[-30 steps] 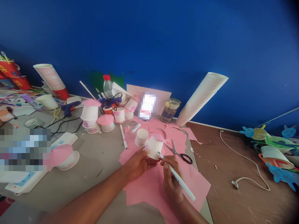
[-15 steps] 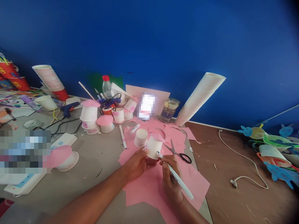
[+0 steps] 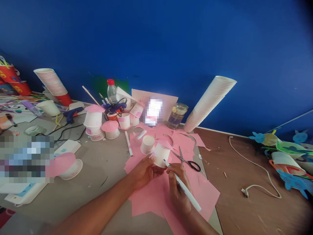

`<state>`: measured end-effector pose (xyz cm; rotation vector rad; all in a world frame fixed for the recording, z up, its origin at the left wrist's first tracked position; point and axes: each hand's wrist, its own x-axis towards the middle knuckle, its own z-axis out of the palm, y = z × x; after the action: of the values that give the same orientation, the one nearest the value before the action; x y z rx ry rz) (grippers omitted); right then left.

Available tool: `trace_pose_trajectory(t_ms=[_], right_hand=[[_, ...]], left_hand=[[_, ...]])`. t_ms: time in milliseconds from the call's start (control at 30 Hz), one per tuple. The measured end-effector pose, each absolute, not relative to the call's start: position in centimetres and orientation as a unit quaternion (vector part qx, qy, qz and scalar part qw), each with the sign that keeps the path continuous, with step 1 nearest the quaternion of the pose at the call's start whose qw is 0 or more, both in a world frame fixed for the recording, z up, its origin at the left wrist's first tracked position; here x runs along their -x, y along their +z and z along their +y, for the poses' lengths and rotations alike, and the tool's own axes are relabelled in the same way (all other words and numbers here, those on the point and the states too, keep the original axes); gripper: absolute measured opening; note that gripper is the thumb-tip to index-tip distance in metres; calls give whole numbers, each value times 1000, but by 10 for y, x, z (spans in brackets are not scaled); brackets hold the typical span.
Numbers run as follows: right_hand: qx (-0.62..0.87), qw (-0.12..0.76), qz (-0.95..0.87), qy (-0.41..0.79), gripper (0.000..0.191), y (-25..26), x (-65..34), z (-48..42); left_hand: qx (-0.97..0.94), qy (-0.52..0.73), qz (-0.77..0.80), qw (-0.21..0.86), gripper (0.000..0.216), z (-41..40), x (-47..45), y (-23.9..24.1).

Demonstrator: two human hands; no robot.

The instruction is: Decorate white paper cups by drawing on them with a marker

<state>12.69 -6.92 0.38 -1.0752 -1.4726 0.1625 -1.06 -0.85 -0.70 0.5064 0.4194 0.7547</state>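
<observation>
My left hand (image 3: pixel 143 171) grips a small white paper cup (image 3: pixel 160 155), tilted above the pink paper sheets (image 3: pixel 156 192). My right hand (image 3: pixel 178 187) is closed on a white marker pen (image 3: pixel 184 189), whose tip touches the cup's lower side. A second white cup (image 3: pixel 148 144) stands just behind the held one. Black-handled scissors (image 3: pixel 187 160) lie on the pink paper to the right of the cup.
A long stack of white cups (image 3: pixel 210 101) leans on the blue wall. Pink-topped cup figures (image 3: pixel 94 120), a glue gun (image 3: pixel 72 112), a bottle (image 3: pixel 111 91) and a jar (image 3: pixel 177 116) crowd the back. A white cable (image 3: pixel 256 169) lies on the right.
The pen in my right hand has shifted slightly left against the cup. My left hand and the cup have barely moved.
</observation>
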Motion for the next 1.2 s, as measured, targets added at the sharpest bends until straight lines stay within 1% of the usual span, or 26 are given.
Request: trace_pose_trajectory(t_ms=[100,233,433,767,1200], right_hand=[[468,603,-642,73,17,4,-128,-70],[459,611,-640,83,18,3,-128,-70],[457,622,-629,95,18,0,-128,-70],[466,615,-626,115,18,-6,-129,-71],[452,619,-625,151,18,-8,-130,-71]], left_hand=[[-242,364,206,876,31,-9,11,-7],[-230,360,211,879,29,-9,11,-7],[-223,356,205,884,31,-9,12,-10],[-220,351,210,886,28,-9,12,-6],[-219,344,199,891,33,-8,13,-11]])
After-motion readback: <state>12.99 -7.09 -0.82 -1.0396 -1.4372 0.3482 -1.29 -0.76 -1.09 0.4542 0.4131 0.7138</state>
